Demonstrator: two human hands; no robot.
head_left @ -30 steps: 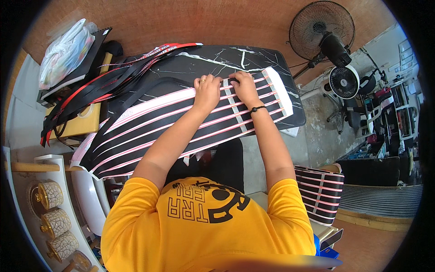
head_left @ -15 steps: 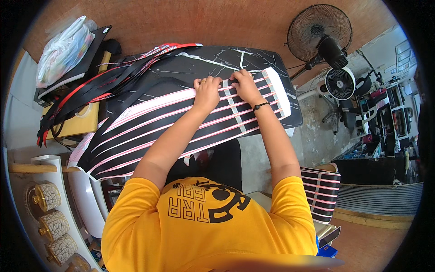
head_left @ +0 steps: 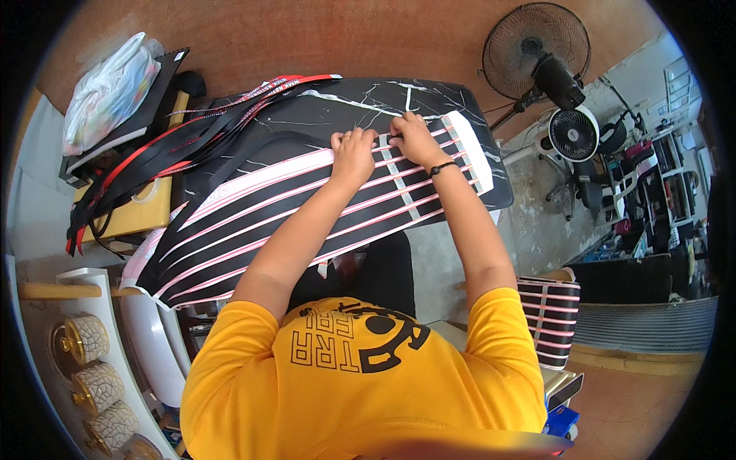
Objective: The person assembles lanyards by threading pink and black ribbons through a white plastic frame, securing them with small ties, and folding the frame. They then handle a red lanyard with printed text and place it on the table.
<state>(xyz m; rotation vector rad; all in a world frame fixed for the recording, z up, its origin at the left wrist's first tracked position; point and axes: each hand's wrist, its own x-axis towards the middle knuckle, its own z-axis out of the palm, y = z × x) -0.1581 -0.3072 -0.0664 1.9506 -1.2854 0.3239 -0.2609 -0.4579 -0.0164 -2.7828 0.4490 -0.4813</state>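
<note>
A long white sheet [head_left: 477, 157] with pink-red lines lies slantwise on a black marble-patterned table [head_left: 360, 103]. Black flat ribbons [head_left: 295, 205] run along it in parallel rows, and strips of greyish tape [head_left: 400, 184] cross them near the right end. At the sheet's far edge my left hand [head_left: 353, 156] has its fingers bent down onto a black ribbon that curves in from the left. Close beside it, my right hand [head_left: 415, 143] pinches the same ribbon by the tape, thumb and fingertips together. The ribbon under my fingers is mostly hidden.
A heap of black and red printed lanyard ribbons [head_left: 172, 149] spills over the table's left end onto a yellow stool [head_left: 142, 207]. Two fans [head_left: 537, 57] stand beyond the right end. Another ribbon-covered sheet [head_left: 550, 322] is at my right side; a white shelf [head_left: 115, 337] stands at left.
The whole view has shifted slightly. Both hands stay at the far edge of the sheet, with only a small movement of the right fingers along the ribbon.
</note>
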